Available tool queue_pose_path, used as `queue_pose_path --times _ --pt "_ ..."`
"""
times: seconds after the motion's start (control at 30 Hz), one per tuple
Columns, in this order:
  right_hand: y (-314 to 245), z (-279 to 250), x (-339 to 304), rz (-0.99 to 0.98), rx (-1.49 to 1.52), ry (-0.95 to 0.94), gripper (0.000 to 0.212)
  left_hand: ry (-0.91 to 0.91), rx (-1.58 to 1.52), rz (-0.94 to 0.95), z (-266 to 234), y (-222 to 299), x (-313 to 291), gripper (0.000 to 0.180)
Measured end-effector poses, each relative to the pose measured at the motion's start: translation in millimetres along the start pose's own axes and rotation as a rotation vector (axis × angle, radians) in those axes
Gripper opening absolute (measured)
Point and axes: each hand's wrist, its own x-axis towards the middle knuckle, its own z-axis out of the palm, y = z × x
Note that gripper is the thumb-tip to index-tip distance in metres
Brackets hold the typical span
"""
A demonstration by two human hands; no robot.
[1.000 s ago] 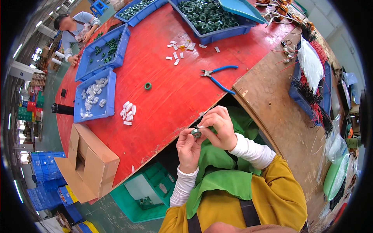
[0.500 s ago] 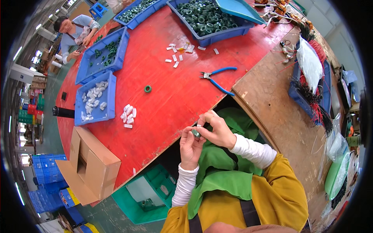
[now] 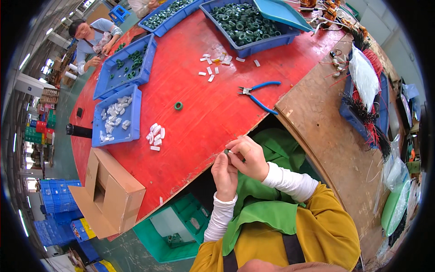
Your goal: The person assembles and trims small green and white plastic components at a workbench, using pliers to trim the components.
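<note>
Over the table's front edge my two hands meet at the fingertips. My left hand [image 3: 224, 177] pinches a small dark green ring [image 3: 226, 151], mostly covered by the fingers. My right hand [image 3: 250, 157] is closed against it from the right, thumb and fingers pressed together; a pale bit shows there, too small to name. A loose green ring [image 3: 178, 106] lies on the red tabletop [image 3: 199, 122]. Left of my hands is a small heap of white pieces [image 3: 157, 134]. Cutting pliers [image 3: 247, 91] with blue handles lie spread beyond my right hand.
Blue trays hold green rings [image 3: 244, 25] and white pieces [image 3: 116, 113]. More white pieces [image 3: 211, 70] lie scattered farther back. An open cardboard box [image 3: 122, 195] stands at left, a green bin [image 3: 149, 233] below the edge. A wooden board [image 3: 317, 109] adjoins at right. Another person [image 3: 93, 43] works far left.
My hands have drawn closer together, and the right fingers now cover more of the green ring. The whole view has shifted slightly; the things on the table lie as before.
</note>
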Motion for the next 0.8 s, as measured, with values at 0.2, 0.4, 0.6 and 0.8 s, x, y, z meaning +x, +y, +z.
queue_pose_path --times 0.2,0.4,0.6,0.8 --pt "2 -1 2 -0.234 -0.105 -0.003 0.022 -0.081 -0.015 -0.044 1 12 -2 0.027" --pt "3 -9 15 -0.361 -0.093 -0.137 0.021 -0.058 0.109 0.155 -12 16 4 0.019" --pt "6 -23 31 -0.407 -0.117 -0.342 0.021 -0.054 0.307 0.273 -15 35 6 0.02" --pt "3 -10 38 -0.269 -0.42 -0.531 0.014 0.028 0.756 0.496 -10 48 7 0.018"
